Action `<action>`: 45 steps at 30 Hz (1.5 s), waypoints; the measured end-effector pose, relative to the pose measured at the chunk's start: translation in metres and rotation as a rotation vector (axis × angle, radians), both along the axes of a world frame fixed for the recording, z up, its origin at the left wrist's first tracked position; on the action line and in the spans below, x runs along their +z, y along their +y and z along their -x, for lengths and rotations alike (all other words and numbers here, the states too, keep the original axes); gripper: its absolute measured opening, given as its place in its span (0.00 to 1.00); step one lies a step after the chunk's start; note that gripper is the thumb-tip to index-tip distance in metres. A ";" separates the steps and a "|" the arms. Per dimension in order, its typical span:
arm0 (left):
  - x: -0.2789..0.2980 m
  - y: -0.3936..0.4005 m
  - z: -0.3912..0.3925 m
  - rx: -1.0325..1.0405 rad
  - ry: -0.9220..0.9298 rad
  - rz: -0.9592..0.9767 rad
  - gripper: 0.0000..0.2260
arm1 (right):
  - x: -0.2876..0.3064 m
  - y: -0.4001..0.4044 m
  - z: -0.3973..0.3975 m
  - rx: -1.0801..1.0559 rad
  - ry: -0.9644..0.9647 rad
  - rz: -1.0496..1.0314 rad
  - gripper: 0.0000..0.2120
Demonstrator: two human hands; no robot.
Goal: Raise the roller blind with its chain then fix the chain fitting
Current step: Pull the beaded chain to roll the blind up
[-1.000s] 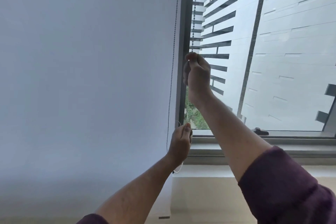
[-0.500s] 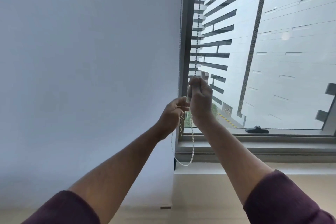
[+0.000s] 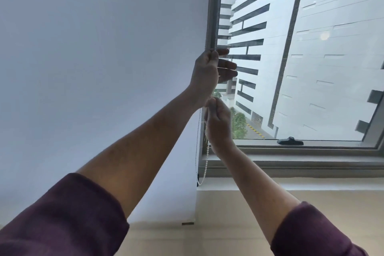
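Note:
A white roller blind (image 3: 99, 68) fills the left of the view, its bottom bar (image 3: 166, 221) hanging below sill level. A white bead chain (image 3: 205, 164) hangs in a loop beside the blind's right edge. My left hand (image 3: 209, 70) is raised against the grey window frame (image 3: 214, 6), thumb and forefinger pinched at the chain line and the other fingers spread. Just below it, my right hand (image 3: 218, 122) is fisted around the chain. Above my left hand the chain is hard to make out against the frame.
The window pane (image 3: 311, 48) to the right shows a neighbouring building. A black window handle (image 3: 290, 141) lies on the lower frame. The sill (image 3: 291, 185) runs beneath, with a beige wall under it.
My left hand has risen from below my right hand to above it, up along the frame. My right hand has come down with the chain. The chain loop hangs lower.

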State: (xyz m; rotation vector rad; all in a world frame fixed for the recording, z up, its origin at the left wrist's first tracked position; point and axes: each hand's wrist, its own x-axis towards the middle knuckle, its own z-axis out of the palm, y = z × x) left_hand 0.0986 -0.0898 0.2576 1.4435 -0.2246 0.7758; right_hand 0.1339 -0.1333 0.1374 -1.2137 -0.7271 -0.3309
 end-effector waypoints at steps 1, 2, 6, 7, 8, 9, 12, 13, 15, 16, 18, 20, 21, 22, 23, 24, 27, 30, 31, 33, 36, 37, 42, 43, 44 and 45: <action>-0.003 0.000 -0.001 0.011 0.012 0.002 0.15 | -0.006 -0.001 0.000 0.003 0.005 0.000 0.18; -0.009 0.000 -0.003 0.029 0.022 0.006 0.15 | -0.010 -0.002 -0.001 0.012 0.010 0.002 0.18; -0.042 -0.003 -0.011 0.160 -0.022 0.018 0.17 | -0.025 -0.007 -0.006 0.097 0.039 0.032 0.20; -0.047 -0.005 -0.013 0.194 -0.033 0.020 0.17 | -0.027 -0.008 -0.006 0.144 0.076 0.021 0.19; -0.052 -0.007 -0.015 0.215 -0.031 0.030 0.17 | -0.030 -0.008 -0.007 0.185 0.124 0.006 0.19; -0.056 -0.009 -0.016 0.231 -0.022 0.037 0.17 | -0.033 -0.009 -0.008 0.214 0.174 -0.013 0.18; -0.066 -0.013 -0.017 0.272 -0.007 0.005 0.17 | -0.024 -0.016 -0.014 0.205 0.275 -0.067 0.19; -0.071 -0.012 -0.017 0.281 0.000 -0.013 0.17 | -0.017 -0.019 -0.017 0.199 0.291 -0.070 0.20; -0.082 -0.009 -0.016 0.264 0.021 -0.022 0.19 | 0.004 -0.027 -0.021 0.177 0.300 -0.046 0.22; -0.087 -0.008 -0.015 0.245 0.019 -0.028 0.20 | 0.016 -0.031 -0.023 0.172 0.296 -0.034 0.21; -0.096 -0.006 -0.014 0.242 0.011 -0.042 0.19 | 0.039 -0.036 -0.025 0.199 0.275 -0.034 0.19; -0.103 -0.005 -0.015 0.263 0.016 -0.049 0.16 | 0.062 -0.038 -0.023 0.267 0.258 -0.062 0.17; -0.105 -0.006 -0.016 0.260 0.026 -0.046 0.17 | 0.072 -0.038 -0.020 0.309 0.250 -0.071 0.17; -0.108 -0.008 -0.016 0.252 0.038 -0.041 0.17 | 0.082 -0.038 -0.017 0.351 0.241 -0.073 0.16; -0.110 -0.009 -0.017 0.249 0.048 -0.039 0.18 | 0.092 -0.037 -0.013 0.392 0.232 -0.075 0.16; -0.112 -0.010 -0.017 0.250 0.052 -0.044 0.19 | 0.100 -0.036 -0.010 0.425 0.225 -0.079 0.16; -0.115 -0.011 -0.018 0.249 0.043 -0.073 0.18 | 0.117 -0.028 -0.003 0.381 0.217 -0.078 0.15; -0.118 -0.013 -0.017 0.249 0.052 -0.103 0.16 | 0.118 -0.020 0.000 0.211 0.179 -0.068 0.15; -0.119 -0.014 -0.017 0.251 0.060 -0.108 0.16 | 0.115 -0.017 0.000 0.172 0.156 -0.067 0.15; -0.124 -0.013 -0.015 0.241 0.090 -0.101 0.15 | 0.107 -0.011 0.001 0.132 0.124 -0.056 0.16; -0.139 -0.007 -0.011 0.213 0.149 -0.121 0.15 | 0.089 -0.006 0.000 0.111 0.122 -0.038 0.17; -0.144 -0.005 -0.010 0.203 0.170 -0.136 0.15 | 0.082 -0.006 -0.001 0.096 0.116 -0.027 0.17; -0.170 -0.001 -0.003 0.105 0.243 -0.119 0.14 | 0.046 -0.006 -0.007 0.020 0.055 0.007 0.17; -0.173 -0.001 -0.002 0.102 0.246 -0.127 0.15 | 0.040 -0.007 -0.008 0.009 0.048 0.007 0.17; -0.174 -0.002 -0.002 0.108 0.239 -0.134 0.15 | 0.034 -0.008 -0.009 0.001 0.049 0.006 0.17; -0.172 -0.002 -0.002 0.122 0.221 -0.130 0.15 | 0.028 -0.008 -0.010 -0.005 0.057 0.008 0.18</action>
